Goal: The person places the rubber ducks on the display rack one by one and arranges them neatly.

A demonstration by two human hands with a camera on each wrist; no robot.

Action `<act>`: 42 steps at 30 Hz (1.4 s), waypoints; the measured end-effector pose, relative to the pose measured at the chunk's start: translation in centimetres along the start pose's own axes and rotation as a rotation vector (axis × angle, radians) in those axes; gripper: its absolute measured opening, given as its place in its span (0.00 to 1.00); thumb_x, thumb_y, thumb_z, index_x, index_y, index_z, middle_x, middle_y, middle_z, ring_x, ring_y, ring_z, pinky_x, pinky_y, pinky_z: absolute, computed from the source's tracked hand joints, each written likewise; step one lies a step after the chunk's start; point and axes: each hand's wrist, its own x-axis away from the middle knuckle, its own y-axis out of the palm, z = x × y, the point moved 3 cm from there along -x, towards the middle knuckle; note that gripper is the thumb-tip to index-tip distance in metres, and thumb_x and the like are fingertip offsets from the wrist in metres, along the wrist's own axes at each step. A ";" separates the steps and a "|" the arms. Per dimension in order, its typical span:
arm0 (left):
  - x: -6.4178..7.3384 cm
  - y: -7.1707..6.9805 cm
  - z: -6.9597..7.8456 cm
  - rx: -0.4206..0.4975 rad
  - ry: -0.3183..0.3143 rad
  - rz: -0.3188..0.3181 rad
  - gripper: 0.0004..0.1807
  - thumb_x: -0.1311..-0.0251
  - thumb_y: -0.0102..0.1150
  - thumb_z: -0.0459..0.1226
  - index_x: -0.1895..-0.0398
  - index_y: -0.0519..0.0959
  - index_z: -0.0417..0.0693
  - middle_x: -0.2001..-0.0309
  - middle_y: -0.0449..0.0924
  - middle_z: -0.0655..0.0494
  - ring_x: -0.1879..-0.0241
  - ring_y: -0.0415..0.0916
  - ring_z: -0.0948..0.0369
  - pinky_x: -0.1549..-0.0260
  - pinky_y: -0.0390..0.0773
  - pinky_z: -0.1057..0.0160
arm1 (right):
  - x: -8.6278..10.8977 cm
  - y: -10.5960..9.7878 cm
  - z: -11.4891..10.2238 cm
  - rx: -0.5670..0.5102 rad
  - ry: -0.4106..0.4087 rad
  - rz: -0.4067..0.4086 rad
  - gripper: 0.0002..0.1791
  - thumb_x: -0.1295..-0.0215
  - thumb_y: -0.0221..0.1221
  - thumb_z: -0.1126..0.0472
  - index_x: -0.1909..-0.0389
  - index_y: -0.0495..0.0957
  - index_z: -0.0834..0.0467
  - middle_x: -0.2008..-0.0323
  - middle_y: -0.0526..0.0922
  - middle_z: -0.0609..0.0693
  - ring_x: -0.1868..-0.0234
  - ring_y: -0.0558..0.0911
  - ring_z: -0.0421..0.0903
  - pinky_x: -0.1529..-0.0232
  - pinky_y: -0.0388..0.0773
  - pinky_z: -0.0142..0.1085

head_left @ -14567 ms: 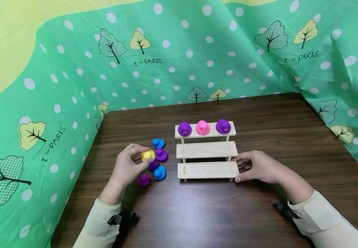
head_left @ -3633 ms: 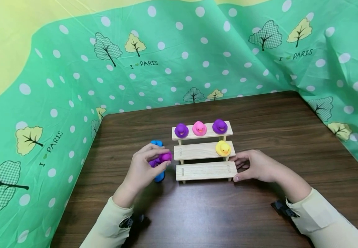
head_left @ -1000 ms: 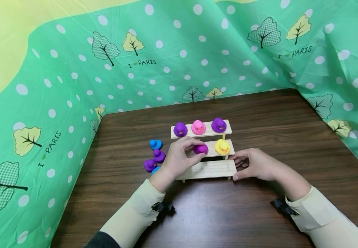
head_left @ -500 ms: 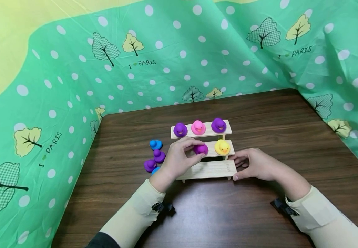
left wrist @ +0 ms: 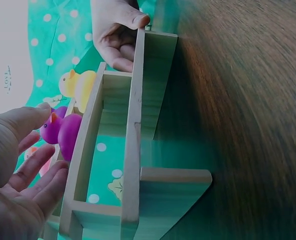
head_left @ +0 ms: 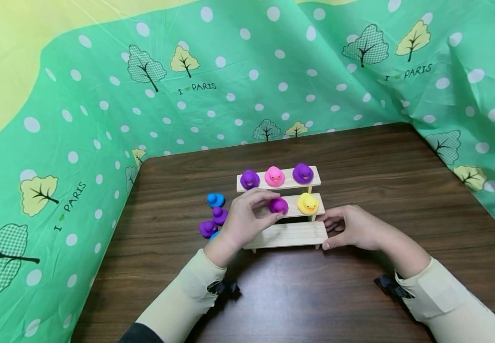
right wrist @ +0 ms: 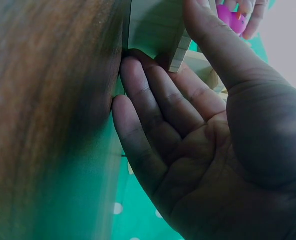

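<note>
A three-tier wooden display stand (head_left: pixel 290 236) stands on the table. My left hand (head_left: pixel 245 216) is at its middle tier, thumb and fingers spread loosely around a magenta rubber duck (head_left: pixel 278 206) that sits on the board. In the left wrist view the thumb tip is close by the head of the duck (left wrist: pixel 67 135), and the fingers are apart from each other. My right hand (head_left: pixel 354 228) grips the right end of the stand, thumb on the bottom board and fingers behind it. Right of the magenta duck sits a yellow duck (head_left: pixel 308 204).
Along the top tier sit a purple duck (head_left: pixel 249 179), a pink duck (head_left: pixel 275 176) and another purple duck (head_left: pixel 303 173). Left of the stand, several blue and purple ducks lie on the table, among them a blue duck (head_left: pixel 216 200). A green polka-dot cloth (head_left: pixel 230 109) surrounds the table.
Since the earlier frames, the yellow duck and then the magenta duck came from the left pile to the middle tier. In the last half second my left hand has loosened and shifted slightly left.
</note>
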 end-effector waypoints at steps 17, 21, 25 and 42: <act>2.6 -3.5 -1.1 -0.030 -0.015 0.079 0.20 0.43 0.80 0.35 0.47 0.87 0.48 0.48 0.85 0.60 0.45 0.81 0.61 0.44 0.84 0.56 | -0.1 0.0 0.1 0.005 -0.003 0.007 0.34 0.51 0.83 0.53 0.44 0.84 0.60 0.58 0.88 0.45 0.52 0.86 0.46 0.49 0.86 0.43; 3.4 -5.0 -1.7 -0.043 -0.016 0.110 0.19 0.43 0.79 0.35 0.48 0.88 0.46 0.50 0.86 0.59 0.50 0.82 0.57 0.52 0.87 0.53 | -0.1 -0.1 0.1 0.003 0.001 0.004 0.35 0.51 0.83 0.52 0.43 0.83 0.60 0.57 0.88 0.46 0.52 0.86 0.46 0.49 0.86 0.42; 3.9 -6.8 -2.3 -0.037 -0.034 0.159 0.17 0.42 0.79 0.33 0.49 0.88 0.44 0.52 0.86 0.55 0.53 0.83 0.54 0.56 0.87 0.57 | -0.1 -0.1 0.1 0.004 0.011 -0.002 0.35 0.51 0.83 0.51 0.43 0.83 0.60 0.57 0.88 0.46 0.52 0.85 0.45 0.49 0.86 0.41; 3.4 -12.8 -9.4 0.041 -0.257 0.229 0.15 0.37 0.73 0.31 0.48 0.86 0.38 0.48 0.87 0.44 0.44 0.83 0.45 0.42 0.82 0.43 | -0.2 -0.1 0.1 -0.001 0.005 -0.003 0.35 0.51 0.83 0.52 0.43 0.83 0.61 0.57 0.88 0.46 0.52 0.86 0.46 0.49 0.86 0.40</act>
